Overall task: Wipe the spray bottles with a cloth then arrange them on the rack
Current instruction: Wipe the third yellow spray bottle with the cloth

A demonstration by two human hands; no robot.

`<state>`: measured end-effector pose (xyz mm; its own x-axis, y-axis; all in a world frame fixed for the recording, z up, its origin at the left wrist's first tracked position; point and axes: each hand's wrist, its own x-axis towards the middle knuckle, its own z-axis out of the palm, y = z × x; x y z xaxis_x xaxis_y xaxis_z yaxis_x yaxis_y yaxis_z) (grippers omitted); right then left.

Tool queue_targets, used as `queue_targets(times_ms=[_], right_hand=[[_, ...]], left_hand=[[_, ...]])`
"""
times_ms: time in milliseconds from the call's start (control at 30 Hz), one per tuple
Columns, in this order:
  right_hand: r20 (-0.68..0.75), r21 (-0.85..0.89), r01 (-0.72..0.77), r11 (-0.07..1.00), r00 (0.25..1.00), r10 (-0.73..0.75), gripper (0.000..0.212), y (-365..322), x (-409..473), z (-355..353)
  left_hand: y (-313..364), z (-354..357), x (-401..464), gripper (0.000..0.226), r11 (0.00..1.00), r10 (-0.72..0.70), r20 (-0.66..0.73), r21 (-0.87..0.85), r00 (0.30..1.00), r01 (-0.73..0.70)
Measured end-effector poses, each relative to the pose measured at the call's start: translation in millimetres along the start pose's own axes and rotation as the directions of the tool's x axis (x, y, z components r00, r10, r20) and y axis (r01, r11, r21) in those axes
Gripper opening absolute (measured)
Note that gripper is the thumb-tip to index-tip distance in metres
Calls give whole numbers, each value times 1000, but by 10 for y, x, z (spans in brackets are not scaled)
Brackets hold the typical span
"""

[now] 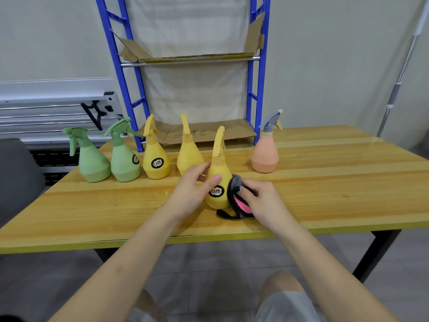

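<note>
A yellow spray bottle (218,180) stands upright near the front of the wooden table (325,182), between my two hands. My left hand (192,191) curls around its left side, thumb across the front. My right hand (262,201) grips a dark grey and pink cloth (236,201) and presses it against the bottle's right side. Behind stand two green bottles (92,159), two more yellow bottles (155,156) and a peach bottle (265,152), before a blue rack (120,66) with cardboard-lined shelves.

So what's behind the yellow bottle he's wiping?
Another yellow bottle stands behind the held bottle; the left hand hides its base. Farther back stands the rack with cardboard.
</note>
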<state>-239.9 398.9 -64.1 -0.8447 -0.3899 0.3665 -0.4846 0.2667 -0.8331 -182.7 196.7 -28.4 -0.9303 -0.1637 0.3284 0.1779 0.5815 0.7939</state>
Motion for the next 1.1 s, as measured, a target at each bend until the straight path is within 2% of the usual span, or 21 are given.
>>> queue_targets(times_ms=[100, 267, 333, 400, 533, 633, 767, 900, 967, 1100], right_hand=[[3, 18, -29, 999, 1000, 29, 25, -69, 29, -10], [-26, 212, 41, 976, 999, -36, 28, -405, 171, 79], [-35, 224, 44, 973, 999, -38, 30, -433, 173, 123], [-34, 158, 48, 986, 998, -43, 32, -354, 109, 144], [5, -85, -13, 996, 1000, 14, 27, -147, 43, 83], [23, -141, -51, 989, 998, 55, 29, -141, 50, 74], [-68, -44, -19, 999, 998, 16, 32, -246, 59, 148], [-141, 90, 36, 995, 990, -23, 26, -349, 139, 243], [-204, 158, 68, 985, 978, -35, 30, -393, 186, 274], [-167, 129, 70, 989, 985, -48, 32, -379, 59, 371]], left_hand=[[5, -46, -9, 41, 999, -10, 7, -42, 1000, 10], [21, -54, -19, 32, 1000, 12, 25, 21, 1000, -12], [5, -50, -19, 34, 998, 31, 5, 52, 999, -32], [-22, -60, -15, 37, 995, 43, -13, 85, 999, -42], [-52, -91, -24, 46, 996, 31, -10, 80, 999, -30], [-23, -88, -53, 44, 999, 12, -27, 42, 1000, -11], [26, -59, -46, 37, 999, -34, -44, -33, 998, 33], [66, -14, -12, 42, 999, -27, -37, -29, 999, 26], [75, 5, 0, 41, 1000, -5, -38, 8, 999, 6], [17, 19, -13, 43, 998, 5, -78, 58, 997, 0]])
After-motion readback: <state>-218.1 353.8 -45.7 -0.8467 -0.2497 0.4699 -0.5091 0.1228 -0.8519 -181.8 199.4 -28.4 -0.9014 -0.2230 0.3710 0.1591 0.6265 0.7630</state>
